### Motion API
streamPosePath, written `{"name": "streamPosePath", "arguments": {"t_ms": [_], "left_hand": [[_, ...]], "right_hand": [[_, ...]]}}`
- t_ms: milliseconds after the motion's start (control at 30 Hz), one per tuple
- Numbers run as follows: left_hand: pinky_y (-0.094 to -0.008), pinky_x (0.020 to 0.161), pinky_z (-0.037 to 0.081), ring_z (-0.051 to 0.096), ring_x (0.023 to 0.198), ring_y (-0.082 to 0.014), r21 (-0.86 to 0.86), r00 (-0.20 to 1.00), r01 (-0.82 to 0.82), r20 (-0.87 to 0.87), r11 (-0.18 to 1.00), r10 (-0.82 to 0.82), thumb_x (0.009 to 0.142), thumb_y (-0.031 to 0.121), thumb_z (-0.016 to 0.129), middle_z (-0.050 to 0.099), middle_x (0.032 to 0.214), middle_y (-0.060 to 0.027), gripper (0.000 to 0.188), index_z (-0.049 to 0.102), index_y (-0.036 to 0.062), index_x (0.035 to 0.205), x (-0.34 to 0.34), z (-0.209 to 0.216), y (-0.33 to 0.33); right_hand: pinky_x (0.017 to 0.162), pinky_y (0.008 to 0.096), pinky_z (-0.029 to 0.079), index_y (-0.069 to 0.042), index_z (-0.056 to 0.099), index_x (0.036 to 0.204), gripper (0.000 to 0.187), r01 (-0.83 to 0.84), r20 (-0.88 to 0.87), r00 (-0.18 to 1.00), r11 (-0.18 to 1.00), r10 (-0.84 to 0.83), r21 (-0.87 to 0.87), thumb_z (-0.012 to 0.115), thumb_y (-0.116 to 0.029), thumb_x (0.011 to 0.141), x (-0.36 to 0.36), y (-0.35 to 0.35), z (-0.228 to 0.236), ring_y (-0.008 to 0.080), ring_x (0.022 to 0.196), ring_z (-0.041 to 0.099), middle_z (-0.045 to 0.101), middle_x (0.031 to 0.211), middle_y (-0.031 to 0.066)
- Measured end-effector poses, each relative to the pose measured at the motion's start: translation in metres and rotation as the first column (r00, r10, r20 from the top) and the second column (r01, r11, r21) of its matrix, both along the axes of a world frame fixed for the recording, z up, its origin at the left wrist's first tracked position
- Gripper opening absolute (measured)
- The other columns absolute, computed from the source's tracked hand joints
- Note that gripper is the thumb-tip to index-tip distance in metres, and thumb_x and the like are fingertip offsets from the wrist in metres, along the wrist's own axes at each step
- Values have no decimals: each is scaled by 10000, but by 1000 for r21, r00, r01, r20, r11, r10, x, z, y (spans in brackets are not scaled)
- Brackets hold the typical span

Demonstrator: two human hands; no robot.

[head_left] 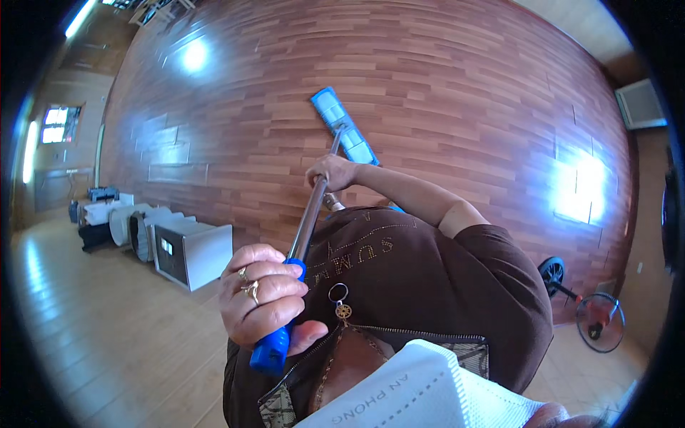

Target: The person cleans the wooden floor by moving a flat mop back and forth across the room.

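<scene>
A flat mop with a light blue head [344, 127] lies against the wood-patterned floor ahead of me, its head slanting from upper left to lower right. From the head, its metal pole [308, 217] runs back toward my chest and ends in a dark blue handle grip [271, 352]. My left hand [262, 294], with rings on its fingers, is closed around that grip close to my body. Farther down, my right hand [332, 172] wraps the pole, with my right arm reaching across in front of me.
Along the left stand a white box-like item [191, 253] and several pale bins or containers [135, 225]. At the right, a racket-shaped item [600, 322] is beside a black wheel [551, 275]. A white-framed panel [640, 105] stands by the right wall. Bright light reflects off the floor.
</scene>
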State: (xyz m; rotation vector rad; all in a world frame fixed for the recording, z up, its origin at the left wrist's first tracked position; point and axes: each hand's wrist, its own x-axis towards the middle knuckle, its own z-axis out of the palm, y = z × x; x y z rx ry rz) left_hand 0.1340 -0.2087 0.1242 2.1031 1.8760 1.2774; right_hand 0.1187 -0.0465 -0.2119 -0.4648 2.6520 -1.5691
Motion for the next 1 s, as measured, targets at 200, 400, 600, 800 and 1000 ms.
{"name": "streamPosePath", "arguments": {"t_ms": [200,400,600,800,1000], "left_hand": [[-368,612,504,614,608,-207,21,989,-129,-72,991,131,755,450,736,613,660,-37,396,571,90,752,22,9,-18],[-371,594,477,611,588,-200,65,971,-152,-178,986,161,826,526,643,613,670,-42,468,582,62,833,16,20,-36],[-355,576,426,600,589,-180,74,985,-75,-152,994,86,862,602,546,609,666,-30,525,550,78,834,-7,36,-67],[-350,590,443,630,622,-194,272,994,109,-39,956,-102,798,556,658,648,716,-43,477,582,87,841,-50,0,-47],[-410,765,457,679,761,-220,48,924,381,5,923,-382,789,480,718,676,792,-50,426,610,83,898,-98,-35,14]], "right_hand": [[696,458,475,-129,663,852,236,-362,24,932,932,362,10,708,-174,625,-23,-61,1,325,802,630,669,827,95],[668,473,445,-105,626,838,226,-505,22,860,857,510,-104,656,-108,614,-22,-84,22,355,791,609,637,795,127],[663,484,435,-87,598,820,203,-505,55,857,856,513,-116,627,-113,621,-10,-62,48,375,779,589,619,781,146],[673,494,451,-117,615,852,227,-192,154,973,975,173,114,587,-134,627,8,3,57,384,842,613,643,834,155],[705,496,490,-144,628,858,190,300,127,930,914,-344,274,630,-205,679,42,75,6,366,812,637,666,814,133]]}}
